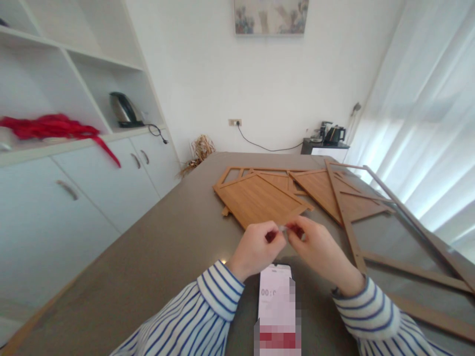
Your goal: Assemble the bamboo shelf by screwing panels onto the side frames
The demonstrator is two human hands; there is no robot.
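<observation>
My left hand [258, 247] and my right hand [315, 244] meet above the table, fingertips almost touching. Between their pinched fingers is a tiny pale piece [282, 228], too small to name. Both hands are closed, thumb against forefinger. Below them a phone [276, 296] lies face up on the table, its lit screen showing a timer and partly blurred. Just beyond the hands rests a brown wooden panel [260, 198] with a raised edge.
More wooden panels [319, 190] and an open wooden frame [343, 212] lie across the right of the grey table [166, 237]. White cabinets [85, 183] stand left, with a kettle [124, 110] and red ribbon [55, 127]. A coffee maker [326, 132] is at the back right.
</observation>
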